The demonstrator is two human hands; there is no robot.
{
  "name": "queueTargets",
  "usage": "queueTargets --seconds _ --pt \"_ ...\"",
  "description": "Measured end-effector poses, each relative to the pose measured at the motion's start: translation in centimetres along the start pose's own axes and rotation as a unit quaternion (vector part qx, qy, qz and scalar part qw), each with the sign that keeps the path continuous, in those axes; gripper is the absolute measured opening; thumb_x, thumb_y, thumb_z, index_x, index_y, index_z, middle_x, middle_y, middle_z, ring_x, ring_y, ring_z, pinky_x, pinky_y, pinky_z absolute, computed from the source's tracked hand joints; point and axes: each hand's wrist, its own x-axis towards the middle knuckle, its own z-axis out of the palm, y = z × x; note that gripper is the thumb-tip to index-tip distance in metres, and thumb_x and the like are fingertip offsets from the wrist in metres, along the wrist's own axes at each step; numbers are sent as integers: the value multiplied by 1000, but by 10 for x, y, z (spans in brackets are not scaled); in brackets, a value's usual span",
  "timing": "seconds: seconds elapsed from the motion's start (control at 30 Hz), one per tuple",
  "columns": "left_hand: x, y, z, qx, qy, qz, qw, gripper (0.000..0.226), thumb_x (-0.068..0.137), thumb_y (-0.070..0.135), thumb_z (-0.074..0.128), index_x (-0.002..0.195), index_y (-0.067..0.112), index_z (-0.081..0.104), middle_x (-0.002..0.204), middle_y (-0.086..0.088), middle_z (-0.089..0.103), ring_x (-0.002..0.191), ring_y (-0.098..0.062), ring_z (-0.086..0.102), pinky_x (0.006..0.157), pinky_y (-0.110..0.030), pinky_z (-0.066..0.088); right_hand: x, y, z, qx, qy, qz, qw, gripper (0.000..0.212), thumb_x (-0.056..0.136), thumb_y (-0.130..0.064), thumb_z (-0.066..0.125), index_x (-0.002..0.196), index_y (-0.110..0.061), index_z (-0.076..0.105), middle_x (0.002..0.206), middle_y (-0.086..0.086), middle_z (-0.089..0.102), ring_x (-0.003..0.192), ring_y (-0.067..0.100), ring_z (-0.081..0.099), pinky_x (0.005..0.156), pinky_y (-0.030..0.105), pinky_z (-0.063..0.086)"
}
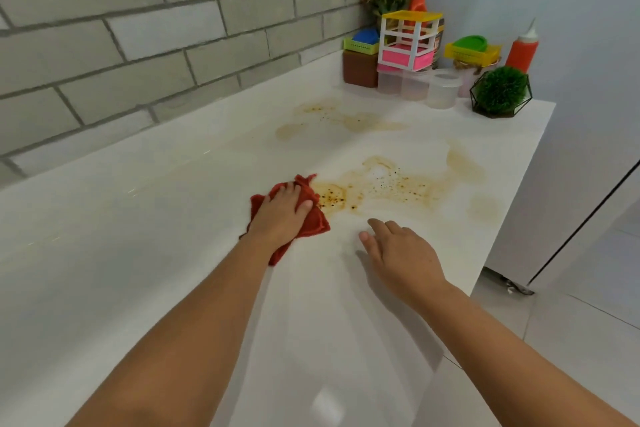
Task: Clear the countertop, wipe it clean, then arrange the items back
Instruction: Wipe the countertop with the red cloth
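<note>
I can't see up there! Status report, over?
Left hand pressing red cloth at edge of brown spill. Right hand open, over countertop. Spill mostly unwiped; second stain beyond. Path unobstructed.

The left forearm [194, 315] and right forearm [519, 340] are bare along their whole visible length, sleeveless to the picture's lower edge. The left grip [282, 215] and right grip [403, 253] are bare hands with short, plain fingernails.

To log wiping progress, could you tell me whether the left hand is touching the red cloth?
Touching: the head view shows the left hand pressed flat on the red cloth.
</note>
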Motion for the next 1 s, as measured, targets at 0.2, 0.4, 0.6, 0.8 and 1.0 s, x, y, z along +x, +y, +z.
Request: queueTargets --seconds 0.2,0.4,0.6,0.8,1.0 --pt "-52 4 -3 -27 -44 84 995 53 100 38 29 149 21 18 157 6 12 144 -9 10 114 -24 2 -2 -2 1 28 18 13 999 48 101 -41 18 139 -19 35 131 0 52 116 19 52 89 29 40" --pt "9 -43 -20 -10 -23 -61 998 53 101 35 24 148 12 19 156 -6 17 144 -22 15 115 -39 11 -1 1 1 42 5 5 999 51 100 -43 17 145 -20 26 140 -1 46 120 22 52 95 31 39" --pt "-14 26 1 -16 -9 42 999 49 100 33 29 144 12 28 153 -7 26 140 -21 24 113 -34 15 1 -3 3 34 18 13 999 53 100 -44 18 146 -19 24 143 2 44 121 23 51 96 31 37" --pt "-63 16 8 -28 -32 108 993 54 100 42 24 149 22 15 157 7 12 144 -6 8 116 -29 3 0 -5 -1 32 14 22 999 53 100 -45 18 146 -20 24 144 2 44 124 22 49 96 32 38" --pt "9 -3 1 -5 -11 -11 1000 54 101 37 21 149 12 18 157 -3 15 145 -17 12 116 -39 7 -1 -7 -3 49 14 22 998 52 100 -44 18 146 -20 22 141 2 48 123 22 50 95 31 38"
